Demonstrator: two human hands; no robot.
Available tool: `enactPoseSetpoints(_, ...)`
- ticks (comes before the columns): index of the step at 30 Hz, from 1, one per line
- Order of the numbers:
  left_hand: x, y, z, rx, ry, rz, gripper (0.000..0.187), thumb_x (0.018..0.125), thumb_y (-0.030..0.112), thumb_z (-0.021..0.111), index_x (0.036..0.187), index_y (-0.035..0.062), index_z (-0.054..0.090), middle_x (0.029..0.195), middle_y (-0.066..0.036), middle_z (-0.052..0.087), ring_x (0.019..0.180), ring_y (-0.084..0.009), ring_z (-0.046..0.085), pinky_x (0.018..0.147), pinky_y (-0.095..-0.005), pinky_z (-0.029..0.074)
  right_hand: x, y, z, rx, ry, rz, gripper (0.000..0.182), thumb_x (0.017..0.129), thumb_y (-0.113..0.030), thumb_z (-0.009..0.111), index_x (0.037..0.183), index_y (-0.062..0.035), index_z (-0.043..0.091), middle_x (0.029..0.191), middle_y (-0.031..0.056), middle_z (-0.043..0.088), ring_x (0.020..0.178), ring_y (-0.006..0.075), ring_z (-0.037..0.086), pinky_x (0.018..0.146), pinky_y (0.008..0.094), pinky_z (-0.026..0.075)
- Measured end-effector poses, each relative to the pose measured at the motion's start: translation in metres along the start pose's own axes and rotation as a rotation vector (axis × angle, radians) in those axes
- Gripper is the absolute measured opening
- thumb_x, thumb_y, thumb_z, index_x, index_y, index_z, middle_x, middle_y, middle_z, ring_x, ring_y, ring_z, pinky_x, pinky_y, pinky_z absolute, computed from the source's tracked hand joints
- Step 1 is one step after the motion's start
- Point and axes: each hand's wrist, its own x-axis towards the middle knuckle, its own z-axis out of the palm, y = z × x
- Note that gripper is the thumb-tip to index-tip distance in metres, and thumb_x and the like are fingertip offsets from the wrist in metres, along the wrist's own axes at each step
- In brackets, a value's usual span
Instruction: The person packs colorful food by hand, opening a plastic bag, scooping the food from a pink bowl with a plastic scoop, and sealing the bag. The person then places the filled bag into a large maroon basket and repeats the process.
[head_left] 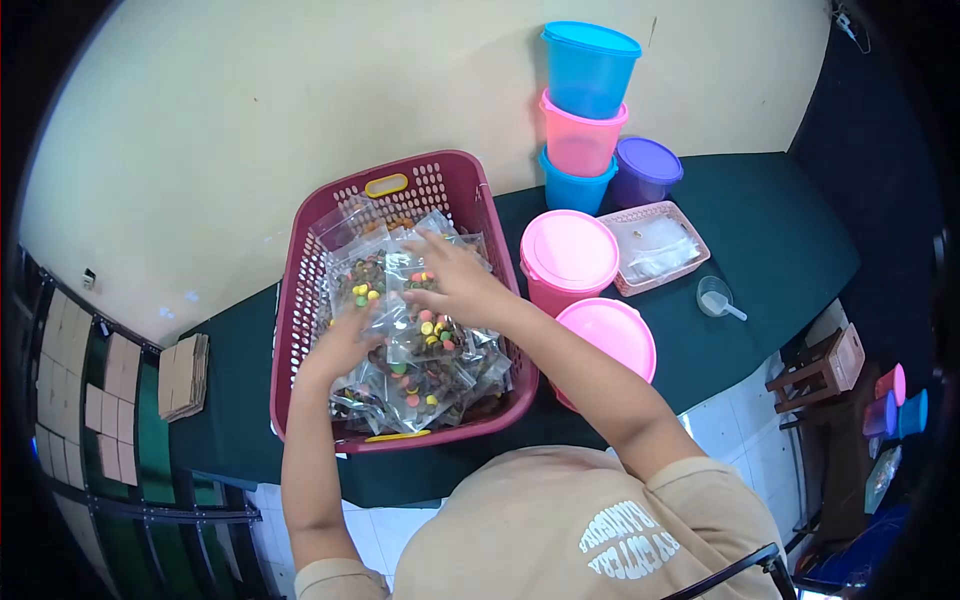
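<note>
A large maroon laundry-style basket [283, 340] with perforated sides and yellow handle trims stands on the green-covered table. Clear zip bags [432, 335] of small dark pieces mixed with yellow, green, pink and orange round pieces fill it in a heap. My left hand [343, 345] rests on the bags at the left, its fingers apart and partly bent against the plastic. Over the upper right of the pile lies my right hand [458, 285], fingers spread, touching a bag. Neither hand visibly grips a bag. Orange-brown pieces show in bags at the basket's far end.
Right of the basket stand two pink-lidded tubs [570, 250], a stack of blue and pink tubs [585, 110] and a purple tub [648, 170]. A pink tray [660, 285] holds plastic bags, beside a scoop cup [715, 297]. Folded cardboard [183, 378] lies left.
</note>
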Motion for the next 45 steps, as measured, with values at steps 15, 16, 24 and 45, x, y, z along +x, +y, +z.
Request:
enactPoseSetpoints(15,-0.123,0.239,-0.027,-0.132,0.890,1.053,0.026,0.085,0.026,0.061,0.111,0.0283,0.058,0.095,0.007,0.060,0.085,-0.0164,0.060,0.074,-0.0398,0.044,-0.304,0.142,-0.043,0.229,0.646,0.455,0.024,0.089,-0.003,0.057,0.112,-0.0027,0.051,0.106,0.0057,0.051,0.092,0.0121,0.049,0.081,0.0253,0.041)
enactPoseSetpoints(16,-0.122,0.248,-0.019,-0.137,0.882,1.040,0.026,0.085,0.026,0.061,0.111,0.0283,0.058,0.095,0.007,0.060,0.085,-0.0164,0.060,0.074,-0.0398,0.044,-0.301,0.138,-0.049,0.183,0.626,0.451,0.024,0.088,-0.002,0.057,0.111,-0.0022,0.052,0.107,0.0063,0.051,0.091,0.0124,0.049,0.080,0.0256,0.041)
enactPoseSetpoints(24,-0.070,0.278,0.051,-0.369,0.723,0.654,0.033,0.078,0.021,0.067,0.109,0.0201,0.055,0.098,-0.003,0.059,0.083,-0.0221,0.058,0.072,-0.0432,0.041,-0.291,0.184,-0.089,0.086,0.572,0.373,0.023,0.082,-0.003,0.059,0.105,-0.0023,0.056,0.106,0.0114,0.053,0.091,0.0226,0.050,0.079,0.0321,0.043)
enactPoseSetpoints(45,-0.030,0.334,0.218,-0.126,0.213,0.145,0.031,0.067,0.024,0.080,0.091,0.0108,0.065,0.096,-0.004,0.061,0.089,-0.0253,0.055,0.080,-0.0413,0.041,-0.291,0.226,-0.146,-0.090,-0.237,-0.480,0.038,0.081,-0.030,0.070,0.117,-0.0205,0.063,0.125,-0.0031,0.057,0.113,0.0205,0.048,0.097,0.0451,0.037)
